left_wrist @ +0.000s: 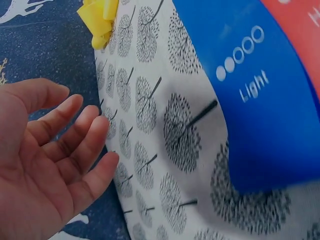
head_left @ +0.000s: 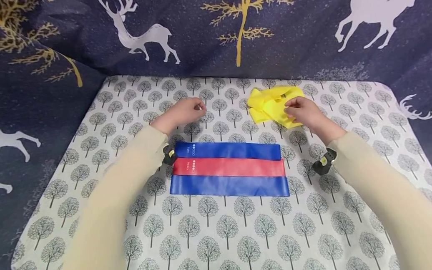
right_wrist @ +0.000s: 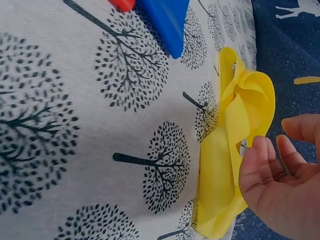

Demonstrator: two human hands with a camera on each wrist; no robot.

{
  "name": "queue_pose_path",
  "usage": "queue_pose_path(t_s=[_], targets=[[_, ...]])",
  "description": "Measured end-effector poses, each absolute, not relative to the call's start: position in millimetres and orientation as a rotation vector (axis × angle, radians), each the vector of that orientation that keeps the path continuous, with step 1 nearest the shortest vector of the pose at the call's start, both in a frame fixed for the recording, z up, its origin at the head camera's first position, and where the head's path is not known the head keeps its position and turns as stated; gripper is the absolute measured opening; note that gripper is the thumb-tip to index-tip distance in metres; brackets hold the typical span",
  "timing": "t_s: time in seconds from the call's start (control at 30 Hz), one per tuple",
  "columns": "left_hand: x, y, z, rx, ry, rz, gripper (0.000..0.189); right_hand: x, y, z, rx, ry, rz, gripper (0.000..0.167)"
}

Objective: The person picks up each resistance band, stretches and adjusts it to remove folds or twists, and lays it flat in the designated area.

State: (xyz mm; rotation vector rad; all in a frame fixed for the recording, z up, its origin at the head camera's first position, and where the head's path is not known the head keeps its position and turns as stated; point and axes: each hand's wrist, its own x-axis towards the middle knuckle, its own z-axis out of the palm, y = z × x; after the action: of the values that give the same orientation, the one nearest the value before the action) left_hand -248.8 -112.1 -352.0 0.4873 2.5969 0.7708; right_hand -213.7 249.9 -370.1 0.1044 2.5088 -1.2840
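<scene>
A crumpled yellow resistance band (head_left: 270, 102) lies in loose folds at the back right of the table. My right hand (head_left: 304, 113) hovers at its right side with loosely bent fingers (right_wrist: 260, 162) that overlap the band's edge; nothing is held between them. Over the cloth behind the flat bands, my left hand (head_left: 185, 112) is raised, its fingers (left_wrist: 82, 137) relaxed and the palm bare. Below the hands, a blue band marked Light (head_left: 232, 149), a red band marked Heavy (head_left: 237, 167) and another blue band (head_left: 228, 186) lie flat side by side, edges close together.
The table wears a white cloth (head_left: 226, 234) printed with grey trees. Dark blue fabric (head_left: 194, 36) with white deer and golden trees hangs behind it and down the left side. A small black camera mount sits on each wrist.
</scene>
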Motion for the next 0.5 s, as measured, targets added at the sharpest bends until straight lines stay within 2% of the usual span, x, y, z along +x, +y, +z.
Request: queue_pose_path(t_s=[0.17, 0.5], targets=[[-254.7, -99.0, -355.3, 0.451, 2.596, 0.872, 0.03, -224.1, 242.9, -373.9, 0.131, 2.468, -1.372, 0.052], [-271.3, -68.2, -363.1, 0.447, 2.659, 0.851, 0.033, -241.0, 219.6, -386.7, 0.13, 2.442, -1.443, 0.055]])
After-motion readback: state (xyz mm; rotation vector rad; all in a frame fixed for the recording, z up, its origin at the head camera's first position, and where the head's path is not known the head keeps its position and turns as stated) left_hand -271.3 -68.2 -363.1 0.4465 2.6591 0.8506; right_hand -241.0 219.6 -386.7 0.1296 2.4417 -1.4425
